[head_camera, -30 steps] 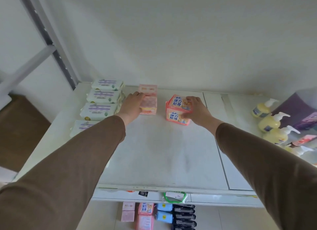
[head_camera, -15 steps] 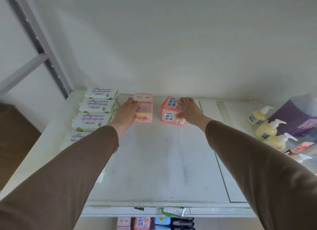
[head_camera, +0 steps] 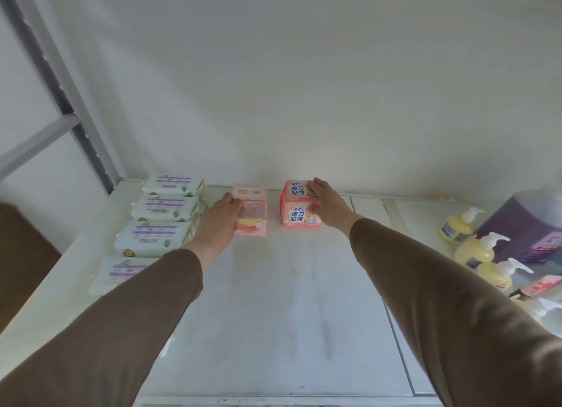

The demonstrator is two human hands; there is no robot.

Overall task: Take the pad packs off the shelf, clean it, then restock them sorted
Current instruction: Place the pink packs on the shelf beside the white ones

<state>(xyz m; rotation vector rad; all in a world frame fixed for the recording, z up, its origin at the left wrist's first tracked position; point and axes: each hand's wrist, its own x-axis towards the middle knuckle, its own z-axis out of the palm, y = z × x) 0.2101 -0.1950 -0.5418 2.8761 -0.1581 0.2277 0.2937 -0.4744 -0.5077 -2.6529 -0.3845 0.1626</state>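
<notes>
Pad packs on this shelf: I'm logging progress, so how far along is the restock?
Done: shelf looks wiped, white packs rowed at left. In hand: left hand on the pale pink packs, right hand on the red-pink packs, both at the back wall. Left: the bare front still needs stock.

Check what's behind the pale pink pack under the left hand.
Behind the pale pink pack stands a second one, against the wall. The left hand covers the front pack's left side, so nothing shows there.
</notes>
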